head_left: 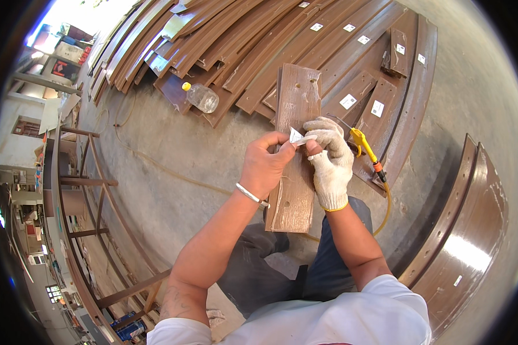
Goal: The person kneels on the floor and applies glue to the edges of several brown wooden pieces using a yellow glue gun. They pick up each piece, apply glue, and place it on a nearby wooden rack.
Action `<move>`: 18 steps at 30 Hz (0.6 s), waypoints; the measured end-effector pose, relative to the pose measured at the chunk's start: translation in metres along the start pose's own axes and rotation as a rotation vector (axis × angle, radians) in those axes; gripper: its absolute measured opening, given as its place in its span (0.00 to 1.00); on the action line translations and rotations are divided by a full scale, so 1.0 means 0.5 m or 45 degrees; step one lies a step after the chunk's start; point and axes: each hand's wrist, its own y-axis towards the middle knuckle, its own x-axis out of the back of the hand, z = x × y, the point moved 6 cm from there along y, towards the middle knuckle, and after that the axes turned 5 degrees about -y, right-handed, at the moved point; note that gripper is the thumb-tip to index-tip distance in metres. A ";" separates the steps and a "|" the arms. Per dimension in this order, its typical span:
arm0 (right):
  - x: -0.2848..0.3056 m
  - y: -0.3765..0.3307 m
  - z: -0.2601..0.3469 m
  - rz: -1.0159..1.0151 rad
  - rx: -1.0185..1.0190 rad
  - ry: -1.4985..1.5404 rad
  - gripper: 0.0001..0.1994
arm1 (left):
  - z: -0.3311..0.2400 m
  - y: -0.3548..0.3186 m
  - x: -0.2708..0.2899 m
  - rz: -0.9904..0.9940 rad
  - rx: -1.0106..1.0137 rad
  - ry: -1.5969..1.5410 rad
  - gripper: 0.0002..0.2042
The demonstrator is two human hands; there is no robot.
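My bare left hand [265, 162], with a silver bangle at the wrist, pinches a small white label [296, 136] between thumb and forefinger. At the label's other side, my right hand [331, 164] closes thumb and fingertip on it. A cream knitted glove covers that hand, with the thumb tip bare. Both hands meet above a short brown board [290, 204], partly covered in clear wrinkled film. The board has several small holes and stands out in front of my knees. The label's face is partly hidden by my fingers.
Long brown boards [259, 63] lie piled ahead, several with white labels. A yellow air blow gun [364, 145] with a hose rests at the right. A yellow-capped clear bottle [203, 98] lies on its side. Brown panels [463, 241] lie far right; a metal frame [92, 183] stands left.
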 end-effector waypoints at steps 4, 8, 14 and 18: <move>0.002 -0.006 -0.010 -0.059 -0.160 0.197 0.02 | -0.014 -0.003 -0.002 -0.031 -0.095 0.201 0.08; 0.000 -0.019 -0.029 -0.159 -0.420 0.453 0.02 | -0.006 0.001 -0.003 -0.041 -0.083 0.263 0.09; 0.014 -0.014 -0.033 -0.188 -0.538 0.559 0.03 | -0.006 0.003 -0.002 -0.053 -0.216 0.296 0.09; 0.070 0.010 -0.023 -0.411 -0.375 0.346 0.05 | -0.001 0.007 0.003 -0.002 -0.152 0.168 0.11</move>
